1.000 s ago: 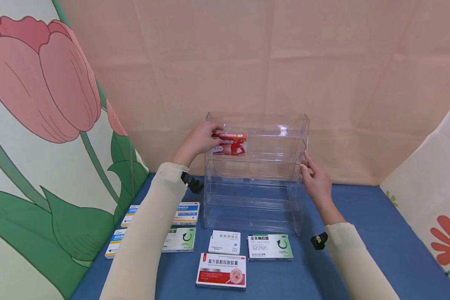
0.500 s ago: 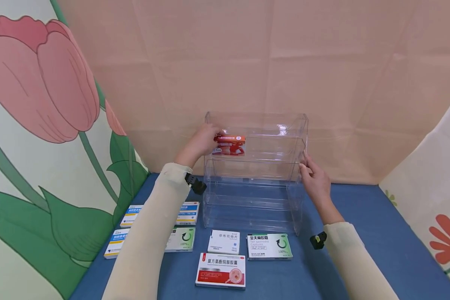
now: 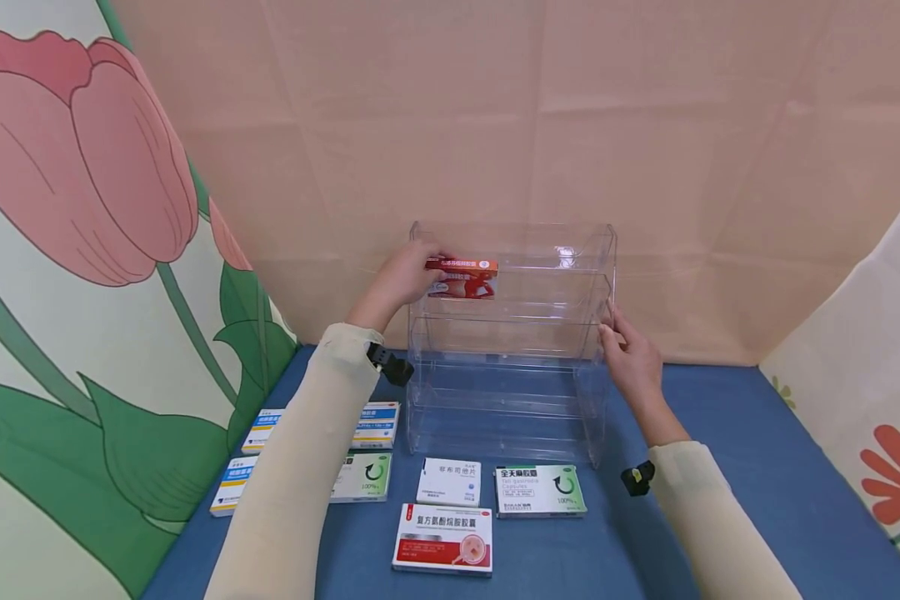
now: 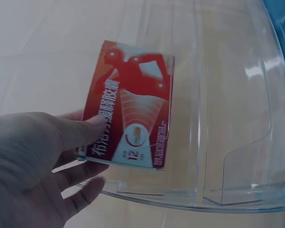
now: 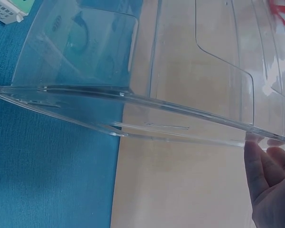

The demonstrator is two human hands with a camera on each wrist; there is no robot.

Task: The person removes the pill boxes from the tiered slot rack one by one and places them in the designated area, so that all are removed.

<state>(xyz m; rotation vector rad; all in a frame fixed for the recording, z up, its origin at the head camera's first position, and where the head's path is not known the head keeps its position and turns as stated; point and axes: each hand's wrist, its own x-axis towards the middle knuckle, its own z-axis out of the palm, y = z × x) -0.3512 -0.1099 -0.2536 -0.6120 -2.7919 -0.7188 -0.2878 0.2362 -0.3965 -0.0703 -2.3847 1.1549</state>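
A clear plastic tiered rack [image 3: 506, 400] stands on the table. My left hand [image 3: 405, 279] pinches a red and orange medicine box [image 3: 468, 282] by its left end, at the left part of an upper tier. In the left wrist view the thumb of that hand [image 4: 42, 156] lies across the front of the box [image 4: 128, 99], and the other fingers are partly behind it. On the opposite side, my right hand [image 3: 633, 358] holds the right side edge of the rack. The right wrist view has its fingertips [image 5: 254, 142] right at that clear edge.
Before the rack lie a small white box [image 3: 450, 482], a white and green box [image 3: 540, 492] and a red and white box [image 3: 442, 540]. Blue and white boxes [image 3: 377, 427] and another green one [image 3: 363, 477] are partly behind the left sleeve. A pink cloth backdrop [image 3: 510, 125] hangs behind.
The red box has risen slightly and shifted a little right with my left hand, after dipping slightly lower half a second ago. My right hand has stayed at the rack's side.
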